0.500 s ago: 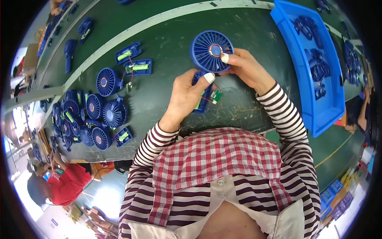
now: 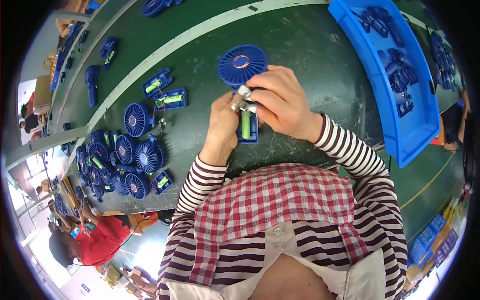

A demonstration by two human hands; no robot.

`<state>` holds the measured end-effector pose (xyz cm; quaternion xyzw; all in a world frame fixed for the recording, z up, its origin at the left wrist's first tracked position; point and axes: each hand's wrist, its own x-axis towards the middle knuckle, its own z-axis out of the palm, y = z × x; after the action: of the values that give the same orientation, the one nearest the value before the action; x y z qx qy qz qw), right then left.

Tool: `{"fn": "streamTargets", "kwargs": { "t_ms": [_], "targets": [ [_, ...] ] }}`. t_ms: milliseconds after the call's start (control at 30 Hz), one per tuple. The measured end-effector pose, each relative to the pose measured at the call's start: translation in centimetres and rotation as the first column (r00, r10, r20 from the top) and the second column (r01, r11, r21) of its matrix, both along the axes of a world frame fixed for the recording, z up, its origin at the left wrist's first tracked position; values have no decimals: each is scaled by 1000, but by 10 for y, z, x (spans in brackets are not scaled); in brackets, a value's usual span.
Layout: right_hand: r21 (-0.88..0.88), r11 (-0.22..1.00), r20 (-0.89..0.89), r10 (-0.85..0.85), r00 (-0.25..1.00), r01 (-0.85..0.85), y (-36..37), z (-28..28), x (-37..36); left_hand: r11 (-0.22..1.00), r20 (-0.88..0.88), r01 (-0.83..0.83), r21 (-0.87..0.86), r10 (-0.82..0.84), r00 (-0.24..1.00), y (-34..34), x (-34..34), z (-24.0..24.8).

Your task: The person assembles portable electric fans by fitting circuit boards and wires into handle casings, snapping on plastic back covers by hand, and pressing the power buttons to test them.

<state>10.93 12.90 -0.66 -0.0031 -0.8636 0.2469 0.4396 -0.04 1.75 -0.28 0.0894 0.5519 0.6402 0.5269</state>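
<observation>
A blue handheld fan lies on the dark green table, its round grille head (image 2: 242, 63) pointing away from me. Its open handle (image 2: 248, 128) shows a green cylindrical battery inside. My left hand (image 2: 223, 122) rests on the handle's left side, thumb up at the neck. My right hand (image 2: 280, 100) covers the neck from the right, fingertips pinching there beside the left thumb. Both sleeves are striped maroon and white.
A long blue tray (image 2: 395, 127) with dark blue fan parts stands at the right. A heap of blue fan heads (image 2: 117, 162) and open handles with green batteries (image 2: 170, 99) lies at the left. A person in red (image 2: 100, 237) sits at lower left.
Both hands have closed in on the fan's neck. The green battery in the open handle now shows below my fingers; before, the left hand covered it.
</observation>
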Motion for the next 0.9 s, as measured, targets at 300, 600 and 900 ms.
{"fn": "streamTargets", "kwargs": {
  "t_ms": [300, 600, 900],
  "targets": [
    [-16, 979, 256, 201, 946, -204, 9, 18, -6, 987, 120, 152, -60, -144, 982, -3, 5, 9],
    [-114, 976, 248, 211, 946, -187, 6, 20, -5, 984, 200, 179, 16, -178, 963, -7, 0, 10],
    [182, 983, 75, -47, 996, 32, -16, 13, 1, 989, 258, -151, 10, 143, 956, -6, -3, -1]
  ]
}}
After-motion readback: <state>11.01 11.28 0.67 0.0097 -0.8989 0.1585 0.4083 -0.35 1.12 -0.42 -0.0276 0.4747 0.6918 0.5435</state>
